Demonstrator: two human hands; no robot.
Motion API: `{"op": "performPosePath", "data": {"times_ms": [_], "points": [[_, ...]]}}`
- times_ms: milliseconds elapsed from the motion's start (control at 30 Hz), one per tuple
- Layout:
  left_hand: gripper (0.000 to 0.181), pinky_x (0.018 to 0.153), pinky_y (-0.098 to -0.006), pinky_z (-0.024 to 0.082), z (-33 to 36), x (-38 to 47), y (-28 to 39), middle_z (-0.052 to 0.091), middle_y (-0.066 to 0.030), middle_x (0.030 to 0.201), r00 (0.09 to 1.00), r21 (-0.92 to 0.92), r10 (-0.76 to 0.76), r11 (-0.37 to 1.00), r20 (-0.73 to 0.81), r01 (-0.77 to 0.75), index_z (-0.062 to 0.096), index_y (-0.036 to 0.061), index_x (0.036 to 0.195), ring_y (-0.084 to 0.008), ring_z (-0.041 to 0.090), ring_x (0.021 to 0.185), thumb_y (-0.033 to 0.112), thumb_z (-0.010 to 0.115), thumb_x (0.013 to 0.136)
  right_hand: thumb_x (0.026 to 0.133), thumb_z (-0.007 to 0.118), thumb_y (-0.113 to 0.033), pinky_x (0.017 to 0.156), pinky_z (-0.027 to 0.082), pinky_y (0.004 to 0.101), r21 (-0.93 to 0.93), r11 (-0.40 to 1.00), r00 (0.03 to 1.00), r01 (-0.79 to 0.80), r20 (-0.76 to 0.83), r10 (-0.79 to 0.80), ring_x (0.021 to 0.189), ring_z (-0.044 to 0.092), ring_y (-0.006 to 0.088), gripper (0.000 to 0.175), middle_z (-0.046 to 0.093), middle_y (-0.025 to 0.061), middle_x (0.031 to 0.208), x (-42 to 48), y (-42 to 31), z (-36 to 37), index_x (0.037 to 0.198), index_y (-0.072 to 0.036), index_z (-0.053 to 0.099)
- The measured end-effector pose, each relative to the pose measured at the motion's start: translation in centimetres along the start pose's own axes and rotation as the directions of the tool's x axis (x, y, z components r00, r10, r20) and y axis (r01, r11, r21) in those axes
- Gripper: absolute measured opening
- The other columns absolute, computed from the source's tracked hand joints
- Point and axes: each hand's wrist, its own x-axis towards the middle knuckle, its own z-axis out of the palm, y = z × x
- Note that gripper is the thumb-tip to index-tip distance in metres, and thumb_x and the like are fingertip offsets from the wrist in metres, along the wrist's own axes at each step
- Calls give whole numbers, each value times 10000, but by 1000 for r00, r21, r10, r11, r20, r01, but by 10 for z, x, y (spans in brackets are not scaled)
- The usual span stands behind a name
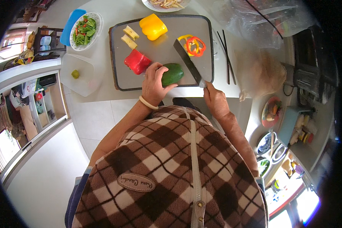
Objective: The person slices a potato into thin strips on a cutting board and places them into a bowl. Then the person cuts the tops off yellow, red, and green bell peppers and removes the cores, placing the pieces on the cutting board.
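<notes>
My left hand [155,79], with a ring and a pale bangle, grips a glossy dark green fruit [173,74] that looks like an avocado, near the front edge of the grey cutting board [159,52]. In my right hand [216,98] is the handle of a broad-bladed kitchen knife [189,62]. Its blade slants up to the left across the board, right of the green fruit and apart from it. Beyond my left fingers lies a red bell pepper piece [137,61]. A yellow bell pepper piece [153,27] sits farther back. Red and yellow pepper rings [196,46] lie beside the blade.
Two pale yellow cut pieces [130,37] lie at the board's left. Left of it are a bowl of cut green vegetables [84,30] and a translucent tray [84,74]. Dark chopsticks [227,57] and plastic bags [259,74] lie right. A plate of pale strips [165,4] stands behind.
</notes>
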Motion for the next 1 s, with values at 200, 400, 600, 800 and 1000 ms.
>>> {"op": "performPosePath", "data": {"times_ms": [200, 400, 600, 800, 1000], "points": [[526, 834, -387, 509, -3, -13, -4, 486, -187, 1231, 1000, -110, -19, 994, 18, 21, 535, 63, 1171, -341, 533, 1080, 108, 799, 718, 945, 540, -118, 641, 537, 496, -27, 995, 992, 95, -81, -97, 688, 664, 395, 311, 653, 227, 753, -17, -13, -17, 1248, -49, 536], [424, 820, -396, 502, 12, -28, -11, 472, -230, 1206, 991, -267, -110, 960, -81, 85, 565, 41, 1132, -365, 513, 1058, 110, 771, 768, 900, 587, -57, 537, 558, 423, -125, 974, 981, 191, 1, -192, 566, 648, 320, 441, 612, 146, 732, -53, -45, -48, 1332, -33, 498], [454, 831, -387, 494, 15, -29, -13, 447, -209, 1227, 994, -222, -91, 972, -59, 76, 567, 37, 1152, -346, 502, 1056, 109, 780, 758, 887, 581, -105, 536, 566, 384, -124, 984, 980, 128, 170, -105, 621, 668, 271, 525, 583, 114, 796, -67, -59, -65, 1384, -12, 442], [442, 847, -389, 481, 14, -25, -9, 441, -207, 1223, 996, -175, -78, 982, -49, 68, 580, 39, 1136, -336, 501, 1047, 108, 790, 753, 868, 586, -95, 539, 566, 380, -154, 982, 982, 107, 174, -79, 640, 673, 278, 535, 589, 114, 797, -66, -56, -66, 1377, -14, 442], [401, 860, -386, 452, 12, -21, -5, 462, -206, 1190, 998, -134, -52, 990, -47, 45, 601, 41, 1101, -332, 504, 1033, 109, 794, 756, 872, 560, -37, 530, 568, 368, -135, 985, 983, 106, 165, -84, 640, 676, 277, 468, 604, 123, 794, -60, -57, -69, 1331, -18, 471]]}}
